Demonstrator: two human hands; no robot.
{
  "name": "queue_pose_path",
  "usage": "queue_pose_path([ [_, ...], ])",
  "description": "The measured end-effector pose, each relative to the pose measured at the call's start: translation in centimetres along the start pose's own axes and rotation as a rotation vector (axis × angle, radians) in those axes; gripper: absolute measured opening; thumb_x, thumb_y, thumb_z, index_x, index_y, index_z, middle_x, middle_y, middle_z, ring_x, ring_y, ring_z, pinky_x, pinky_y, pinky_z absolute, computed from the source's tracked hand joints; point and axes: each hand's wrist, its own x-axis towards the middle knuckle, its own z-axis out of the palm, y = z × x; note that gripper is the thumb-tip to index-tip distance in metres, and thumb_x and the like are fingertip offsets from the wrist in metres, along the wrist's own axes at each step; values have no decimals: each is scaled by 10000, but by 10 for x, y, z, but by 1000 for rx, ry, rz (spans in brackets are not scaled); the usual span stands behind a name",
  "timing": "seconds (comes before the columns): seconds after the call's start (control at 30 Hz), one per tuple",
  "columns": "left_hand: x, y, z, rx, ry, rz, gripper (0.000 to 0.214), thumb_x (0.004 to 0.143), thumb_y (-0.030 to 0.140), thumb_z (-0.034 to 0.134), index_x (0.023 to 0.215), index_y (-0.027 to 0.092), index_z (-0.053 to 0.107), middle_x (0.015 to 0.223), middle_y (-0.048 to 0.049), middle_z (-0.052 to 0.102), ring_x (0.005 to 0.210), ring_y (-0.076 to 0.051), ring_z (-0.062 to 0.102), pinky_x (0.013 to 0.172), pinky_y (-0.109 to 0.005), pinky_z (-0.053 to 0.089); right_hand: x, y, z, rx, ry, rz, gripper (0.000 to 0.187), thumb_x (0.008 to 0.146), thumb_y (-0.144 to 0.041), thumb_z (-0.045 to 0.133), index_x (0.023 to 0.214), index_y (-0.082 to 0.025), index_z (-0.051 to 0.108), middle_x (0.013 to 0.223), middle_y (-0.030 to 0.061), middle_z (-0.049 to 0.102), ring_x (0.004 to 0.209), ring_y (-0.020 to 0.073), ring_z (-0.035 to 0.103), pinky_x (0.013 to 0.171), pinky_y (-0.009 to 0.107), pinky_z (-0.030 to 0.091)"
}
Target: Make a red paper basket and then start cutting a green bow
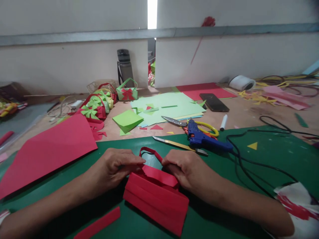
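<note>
A red paper basket (157, 199) with folded pleats lies on the green cutting mat (249, 199) in front of me. My left hand (114, 167) pinches the left end of its red strip handle (151, 152) against the basket's top edge. My right hand (185, 169) pinches the handle's right end at the top edge. Both hands have their fingers closed on the paper. The handle arches up between them.
A blue glue gun (204, 139) with black cord, scissors (189, 124), a craft knife (174, 143) and a marker (223, 122) lie beyond the hands. A red sheet (47, 149) lies left, green sheets (169, 106) and a phone (213, 102) behind. Finished paper baskets (99, 103) stand at back left. A red strip (98, 224) lies near me.
</note>
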Motion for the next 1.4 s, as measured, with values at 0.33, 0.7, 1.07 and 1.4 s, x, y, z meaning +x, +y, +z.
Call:
queue_pose_path([
  [0.33,4,2,9,220,-177,-73,237,903,200,446,873,177,680,714,-28,668,628,-121,612,553,-181,397,-6,-7,-19,-117,-120,92,300,935,-205,372,664,-173,498,737,5,512,656,118,462,597,243,335],
  [0.7,-2,-4,18,553,-149,50,300,888,137,364,912,213,654,617,-13,558,534,-128,495,489,-236,299,-7,-6,-28,-195,-270,178,307,888,-277,471,600,-170,479,718,8,518,677,133,496,586,256,305],
  [1.07,7,-2,12,714,-140,280,326,871,228,504,1174,345,531,877,-33,529,689,-150,451,563,-249,319,-7,-4,-19,-352,-267,222,267,841,-261,516,593,-167,492,718,37,543,669,149,501,552,268,271],
  [1.4,27,4,5,577,-399,319,351,819,216,523,1142,348,562,1145,-73,474,945,-241,425,811,-406,360,-7,9,-15,-233,-147,64,143,767,-146,613,633,-164,566,718,5,527,675,125,479,554,246,276],
])
